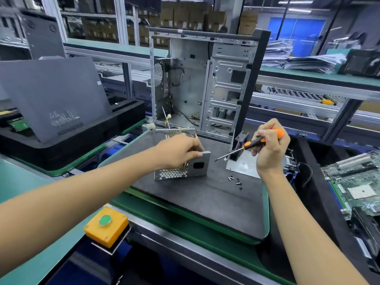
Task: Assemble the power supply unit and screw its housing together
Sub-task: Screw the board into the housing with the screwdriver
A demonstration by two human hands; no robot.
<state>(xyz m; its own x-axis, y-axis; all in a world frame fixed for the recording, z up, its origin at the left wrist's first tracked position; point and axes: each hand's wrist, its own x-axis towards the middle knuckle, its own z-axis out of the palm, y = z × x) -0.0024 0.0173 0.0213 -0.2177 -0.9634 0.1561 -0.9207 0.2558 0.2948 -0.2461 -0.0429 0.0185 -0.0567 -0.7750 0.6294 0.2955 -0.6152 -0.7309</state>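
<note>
Grey mat (197,198), one housing (183,161), five loose screws (236,181)

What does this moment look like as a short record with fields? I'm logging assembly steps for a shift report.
left hand: left hand grips the top of the power supply box, holding it upright on the mat
right hand: right hand holds the screwdriver, tip pointing toward the box, not touching it
screws: loose screws lie on the mat, right of the box
cover: metal cover stands apart, behind the right hand
behind: open computer case, upright
</note>
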